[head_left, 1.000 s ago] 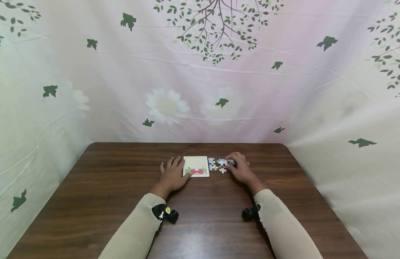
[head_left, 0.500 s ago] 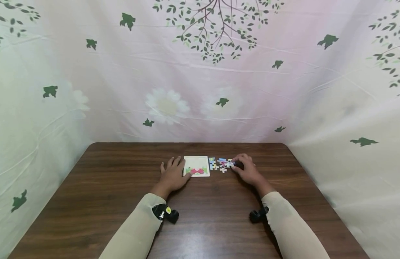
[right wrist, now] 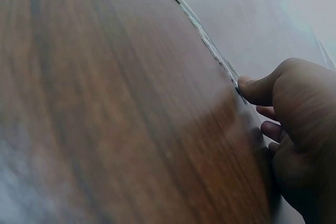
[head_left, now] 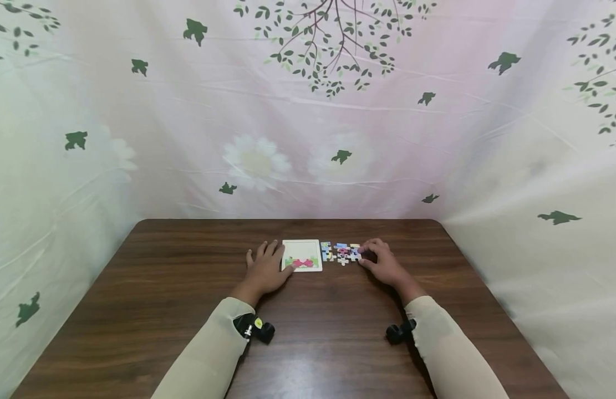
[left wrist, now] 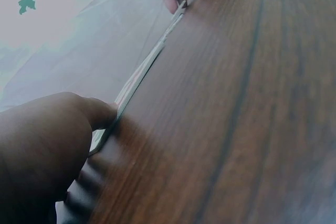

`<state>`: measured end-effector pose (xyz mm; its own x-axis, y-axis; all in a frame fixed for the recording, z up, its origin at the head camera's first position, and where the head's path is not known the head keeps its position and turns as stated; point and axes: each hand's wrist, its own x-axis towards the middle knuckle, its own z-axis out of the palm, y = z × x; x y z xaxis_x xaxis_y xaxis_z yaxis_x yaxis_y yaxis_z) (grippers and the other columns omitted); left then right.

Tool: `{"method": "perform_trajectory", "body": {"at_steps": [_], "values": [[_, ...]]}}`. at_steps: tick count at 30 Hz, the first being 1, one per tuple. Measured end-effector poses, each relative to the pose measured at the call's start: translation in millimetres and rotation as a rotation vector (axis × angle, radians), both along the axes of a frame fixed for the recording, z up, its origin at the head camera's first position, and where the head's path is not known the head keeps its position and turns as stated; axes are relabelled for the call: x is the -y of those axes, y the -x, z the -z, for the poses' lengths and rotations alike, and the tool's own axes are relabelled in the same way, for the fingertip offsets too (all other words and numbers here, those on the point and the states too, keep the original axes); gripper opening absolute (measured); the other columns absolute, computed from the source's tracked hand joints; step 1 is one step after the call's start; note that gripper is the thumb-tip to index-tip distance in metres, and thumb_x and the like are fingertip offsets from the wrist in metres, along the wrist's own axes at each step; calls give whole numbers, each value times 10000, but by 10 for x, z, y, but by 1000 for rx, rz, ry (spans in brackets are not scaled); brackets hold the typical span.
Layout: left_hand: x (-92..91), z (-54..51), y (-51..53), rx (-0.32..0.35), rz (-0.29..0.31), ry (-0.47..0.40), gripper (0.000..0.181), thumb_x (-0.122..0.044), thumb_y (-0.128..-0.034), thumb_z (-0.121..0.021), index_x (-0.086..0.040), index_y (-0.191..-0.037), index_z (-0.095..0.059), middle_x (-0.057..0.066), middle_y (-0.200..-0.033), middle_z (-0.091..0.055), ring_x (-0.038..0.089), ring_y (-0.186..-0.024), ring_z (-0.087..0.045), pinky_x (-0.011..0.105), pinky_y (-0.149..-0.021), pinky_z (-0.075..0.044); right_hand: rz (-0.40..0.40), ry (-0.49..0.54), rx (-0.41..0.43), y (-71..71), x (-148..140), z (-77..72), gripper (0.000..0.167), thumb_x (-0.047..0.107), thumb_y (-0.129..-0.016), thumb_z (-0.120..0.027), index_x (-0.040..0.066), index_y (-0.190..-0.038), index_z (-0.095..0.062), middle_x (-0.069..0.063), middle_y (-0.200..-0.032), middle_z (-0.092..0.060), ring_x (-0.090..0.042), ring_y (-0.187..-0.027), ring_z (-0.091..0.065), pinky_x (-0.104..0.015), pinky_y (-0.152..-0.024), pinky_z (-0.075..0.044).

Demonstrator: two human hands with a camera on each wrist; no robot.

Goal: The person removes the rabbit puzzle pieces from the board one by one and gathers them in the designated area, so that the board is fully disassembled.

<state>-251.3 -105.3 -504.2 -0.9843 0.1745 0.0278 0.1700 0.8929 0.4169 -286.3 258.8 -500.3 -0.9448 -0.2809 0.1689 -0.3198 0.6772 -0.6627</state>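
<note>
Well apart: puzzle pieces, blurred label

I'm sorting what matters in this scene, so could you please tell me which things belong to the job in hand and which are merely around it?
Part of the job:
board, touched by the left hand
jigsaw pieces, touched by the right hand

Merely around it:
table
printed cloth
wrist cameras

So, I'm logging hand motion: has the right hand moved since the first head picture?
Yes. In the head view, the right hand has shifted rightward, farther from the white puzzle tray and nearer the right edge of the table.
</note>
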Motion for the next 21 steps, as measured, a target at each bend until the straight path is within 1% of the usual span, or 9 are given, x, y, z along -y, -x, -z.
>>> {"method": "perform_trajectory", "body": {"at_steps": [7, 10, 21], "values": [[-3, -26, -30, -17, 11, 8, 761, -541, -1082, -586, -132, -1699, -410, 163, -1794, -319, 445, -1682, -220, 802, -1291, -100, 12, 8, 12, -19, -14, -8, 192, 42, -1032, -730, 13, -1221, -747, -238, -1442, -571, -470, -1401, -466, -693, -1218, -356], [-2, -31, -28, -13, 12, 18, 766, -557, -1085, -579, -144, -1705, -401, 156, -1800, -310, 438, -1687, -213, 798, -1294, -107, 17, 4, 18, -17, -13, -18, 191, 49, -1035, -728, 16, -1222, -748, -234, -1444, -572, -469, -1405, -470, -694, -1222, -357], [-9, -2, -7, -17, 4, 11, 763, -540, -1081, -583, -127, -1698, -408, 166, -1792, -321, 445, -1680, -221, 795, -1297, -95, 22, -3, 28, -25, -21, -30, 203, 59, -1038, -731, 17, -1235, -755, -227, -1444, -572, -467, -1407, -475, -687, -1221, -373]]}}
